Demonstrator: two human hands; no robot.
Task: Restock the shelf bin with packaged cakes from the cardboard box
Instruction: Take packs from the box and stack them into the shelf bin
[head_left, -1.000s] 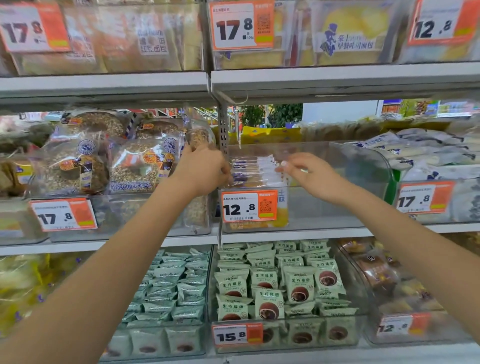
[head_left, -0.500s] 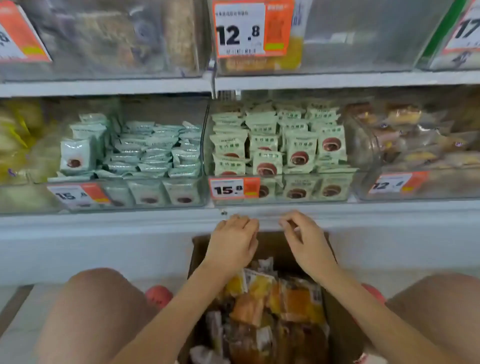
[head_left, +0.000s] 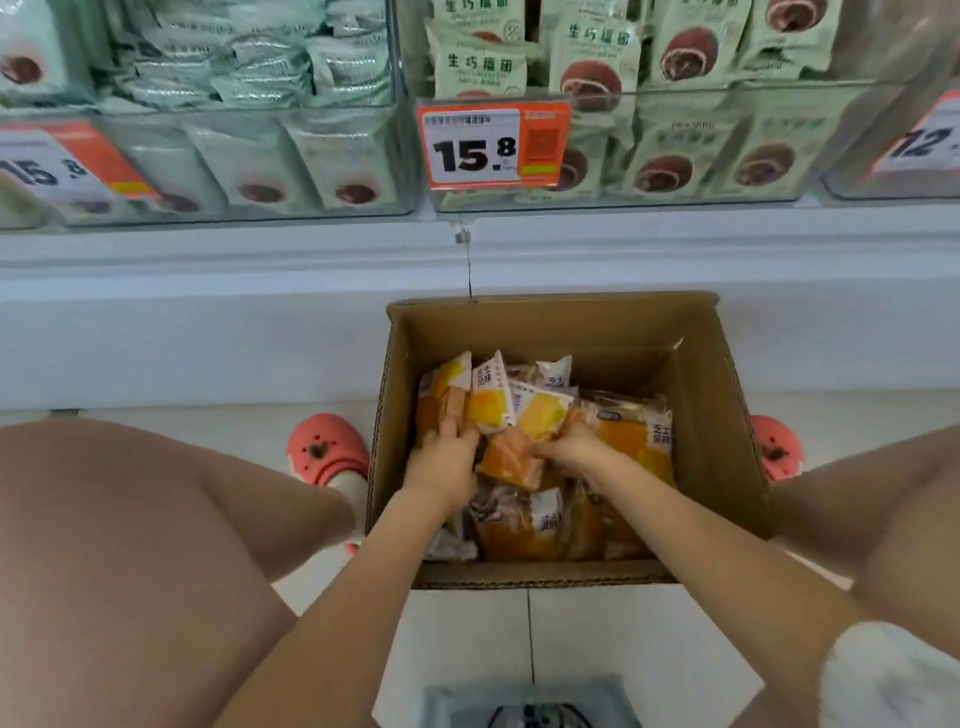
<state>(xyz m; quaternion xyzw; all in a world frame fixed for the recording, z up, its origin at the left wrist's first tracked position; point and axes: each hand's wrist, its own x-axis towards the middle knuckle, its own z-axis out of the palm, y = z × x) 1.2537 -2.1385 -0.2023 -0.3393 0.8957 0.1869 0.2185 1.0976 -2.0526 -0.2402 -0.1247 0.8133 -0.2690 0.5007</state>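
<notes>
Green-wrapped chocolate buns (head_left: 592, 78) behind an orange 15.8 price tag (head_left: 492, 144); pink clogs (head_left: 326, 449) on white floor tiles (head_left: 613, 639).

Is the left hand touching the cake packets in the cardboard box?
Touching. The head view shows the left hand with fingers pressed among the cake packets inside the cardboard box.

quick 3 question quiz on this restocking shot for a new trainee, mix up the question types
1. True or false: both hands are inside the open brown cardboard box.
2. Multiple choice: the orange price tag on the clear bin straight above the box reads A) 12.8 B) 15.8 C) 17.8.
3. Short answer: what do the left hand and right hand have their grip on?

Key
1. True.
2. B.
3. The orange and yellow packaged cakes heaped in the box; the fingers of each hand are curled among the packs.
</notes>
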